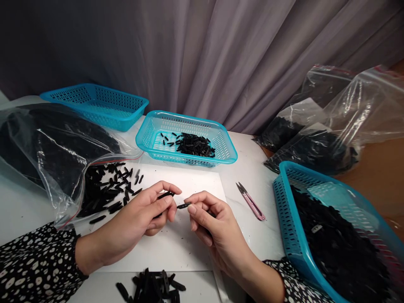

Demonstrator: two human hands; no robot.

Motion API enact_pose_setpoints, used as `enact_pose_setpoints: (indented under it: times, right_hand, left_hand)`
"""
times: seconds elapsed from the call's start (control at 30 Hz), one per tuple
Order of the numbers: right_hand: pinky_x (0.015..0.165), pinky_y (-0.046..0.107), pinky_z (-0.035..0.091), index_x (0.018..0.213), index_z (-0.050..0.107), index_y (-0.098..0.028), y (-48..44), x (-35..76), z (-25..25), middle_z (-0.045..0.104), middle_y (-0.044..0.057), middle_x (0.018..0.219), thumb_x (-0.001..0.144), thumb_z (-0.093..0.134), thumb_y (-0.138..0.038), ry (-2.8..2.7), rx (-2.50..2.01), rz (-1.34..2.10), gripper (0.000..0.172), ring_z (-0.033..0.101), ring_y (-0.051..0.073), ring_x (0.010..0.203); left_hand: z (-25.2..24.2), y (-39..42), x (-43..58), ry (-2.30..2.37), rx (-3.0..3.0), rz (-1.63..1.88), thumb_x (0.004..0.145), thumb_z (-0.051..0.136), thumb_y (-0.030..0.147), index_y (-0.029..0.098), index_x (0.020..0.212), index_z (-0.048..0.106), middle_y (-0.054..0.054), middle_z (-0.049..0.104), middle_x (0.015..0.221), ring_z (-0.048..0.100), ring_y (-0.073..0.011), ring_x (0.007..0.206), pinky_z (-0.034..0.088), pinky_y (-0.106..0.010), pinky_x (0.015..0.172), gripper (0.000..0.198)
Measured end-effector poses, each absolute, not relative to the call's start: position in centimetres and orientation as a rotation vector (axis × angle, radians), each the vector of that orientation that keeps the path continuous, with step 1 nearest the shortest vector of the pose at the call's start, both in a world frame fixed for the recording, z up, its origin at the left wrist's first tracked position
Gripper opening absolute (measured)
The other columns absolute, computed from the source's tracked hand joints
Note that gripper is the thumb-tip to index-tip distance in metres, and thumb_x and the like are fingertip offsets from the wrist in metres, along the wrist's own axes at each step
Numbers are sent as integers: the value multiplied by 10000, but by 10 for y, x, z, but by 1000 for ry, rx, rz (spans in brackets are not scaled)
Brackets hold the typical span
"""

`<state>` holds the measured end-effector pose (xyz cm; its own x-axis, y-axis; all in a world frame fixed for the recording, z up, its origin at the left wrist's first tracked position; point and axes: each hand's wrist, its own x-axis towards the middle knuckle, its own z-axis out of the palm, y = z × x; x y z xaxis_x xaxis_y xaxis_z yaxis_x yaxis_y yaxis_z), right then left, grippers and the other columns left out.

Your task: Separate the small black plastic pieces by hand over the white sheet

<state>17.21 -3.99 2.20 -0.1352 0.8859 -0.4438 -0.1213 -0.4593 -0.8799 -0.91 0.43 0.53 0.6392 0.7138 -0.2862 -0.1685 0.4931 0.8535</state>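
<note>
My left hand [148,214] pinches a small black plastic strip [166,195] between thumb and fingers, over a white sheet [176,248] on the table. Close beside it, my right hand [211,223] grips another small black piece [184,205] at its fingertips. The two pieces are a little apart, end to end. Both sleeves are black with white spots.
A clear bag [53,147] spills black pieces [107,187] at left. Turquoise baskets: one far left [94,103], one centre [151,134] with several pieces, one right [285,206] heaped full. Pink-handled snips [251,202] lie right of the sheet. More pieces [151,286] lie near me; bags [318,139] at back right.
</note>
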Motion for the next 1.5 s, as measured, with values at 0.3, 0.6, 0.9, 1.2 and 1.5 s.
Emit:
enact_pose_setpoints:
  times: [0.3,0.6,0.9,1.2,1.5]
  right_hand:
    - [375,66,189,1090,477,-96,-38,171,20,450,-59,624,699,714,-601,-907,-1381,1686,682,274,-60,381]
    - [613,-13,370,1097,695,-57,-52,172,36,602,43,812,868,586,-465,-1586,-1294,2104,480,477,-86,643]
    - [423,49,250,1104,458,-99,-39,174,22,405,-52,607,811,554,-676,-1171,-1523,1567,654,293,-60,449]
    - [404,62,202,1036,515,-70,-38,174,19,391,-47,582,750,638,-688,-1075,-1521,1705,692,284,-66,433]
    - [410,60,191,1107,588,-56,-38,176,20,404,-43,582,707,699,-665,-998,-1508,1695,737,311,-71,439]
  left_hand:
    - [0,5,-9,680,939,606,998,518,389,215,1163,492,43,560,732,237,-37,479,143,-214,442,241]
    - [11,5,-8,766,856,602,957,505,291,184,1150,485,39,551,735,242,-39,502,160,-219,476,221]
    - [0,2,-7,686,1078,593,998,462,332,224,1142,423,56,552,736,251,-47,477,178,-214,447,184]
    - [0,0,-9,654,1207,482,1017,435,323,246,1144,425,53,548,742,275,-71,514,197,-226,475,149]
    - [3,1,-8,644,1176,560,1025,438,365,251,1141,426,56,561,726,268,-66,502,192,-229,472,163]
